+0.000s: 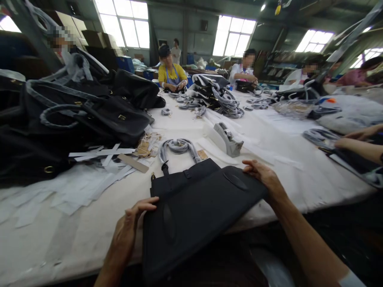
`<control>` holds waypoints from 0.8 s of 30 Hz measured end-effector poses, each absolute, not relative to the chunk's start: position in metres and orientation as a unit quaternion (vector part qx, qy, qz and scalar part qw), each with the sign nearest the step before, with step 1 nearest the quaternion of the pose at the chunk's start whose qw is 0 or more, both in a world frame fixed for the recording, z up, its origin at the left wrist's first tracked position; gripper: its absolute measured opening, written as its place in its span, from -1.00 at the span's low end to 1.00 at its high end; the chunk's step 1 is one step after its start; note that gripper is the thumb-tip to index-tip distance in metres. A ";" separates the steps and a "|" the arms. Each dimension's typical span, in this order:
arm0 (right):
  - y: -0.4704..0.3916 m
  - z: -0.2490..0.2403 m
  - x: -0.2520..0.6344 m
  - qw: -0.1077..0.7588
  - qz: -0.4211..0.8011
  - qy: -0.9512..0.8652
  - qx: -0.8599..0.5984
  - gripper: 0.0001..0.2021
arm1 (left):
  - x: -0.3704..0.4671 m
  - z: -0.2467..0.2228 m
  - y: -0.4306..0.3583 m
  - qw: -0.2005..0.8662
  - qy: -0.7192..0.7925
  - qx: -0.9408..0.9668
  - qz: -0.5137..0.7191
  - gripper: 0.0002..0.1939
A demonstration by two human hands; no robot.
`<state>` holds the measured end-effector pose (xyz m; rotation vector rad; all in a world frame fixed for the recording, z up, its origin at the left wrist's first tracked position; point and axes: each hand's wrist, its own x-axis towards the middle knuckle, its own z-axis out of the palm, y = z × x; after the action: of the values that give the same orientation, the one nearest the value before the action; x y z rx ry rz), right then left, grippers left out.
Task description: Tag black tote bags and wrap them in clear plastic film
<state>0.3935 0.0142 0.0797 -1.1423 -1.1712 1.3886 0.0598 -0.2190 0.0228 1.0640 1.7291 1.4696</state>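
A flat black handbag lies tilted across the table's front edge, with its lower part toward me. My left hand holds its left edge, fingertips on the upper left corner. At the upper right, my right hand grips the side, its fingers over the top edge and the thumb not clearly seen. Beyond the bag, its handles, wrapped in grey film, lie on the white tabletop. A small brown tag is beside them. The grey tape dispenser stands just behind the bag.
Black bags are heaped at the left, near paper strips and tags with strings. Another stack of bags lies mid-table. Co-workers sit across the table; a neighbour's hands work on a black bag at the right.
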 end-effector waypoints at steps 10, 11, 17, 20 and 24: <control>0.008 0.049 0.416 0.310 0.518 -0.568 -0.559 -0.52 | 0.057 0.032 -0.199 0.379 0.698 0.306 0.525 -0.39; 0.007 0.049 0.412 0.308 0.516 -0.575 -0.556 -0.53 | 0.057 0.035 -0.196 0.381 0.700 0.307 0.521 -0.37; 0.001 0.041 0.388 0.301 0.447 -0.621 -0.569 -0.55 | 0.048 0.048 -0.172 0.308 0.749 0.359 0.464 -0.41; -0.001 0.038 0.379 0.303 0.416 -0.647 -0.563 -0.57 | 0.037 0.050 -0.156 0.286 0.759 0.364 0.457 -0.43; -0.004 0.039 0.370 0.302 0.394 -0.664 -0.560 -0.57 | 0.023 0.048 -0.138 0.281 0.770 0.374 0.435 -0.47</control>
<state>0.3705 -0.0036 0.0388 -1.4855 -1.7598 1.0437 0.0228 -0.1376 0.0483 1.0019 2.0618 1.1642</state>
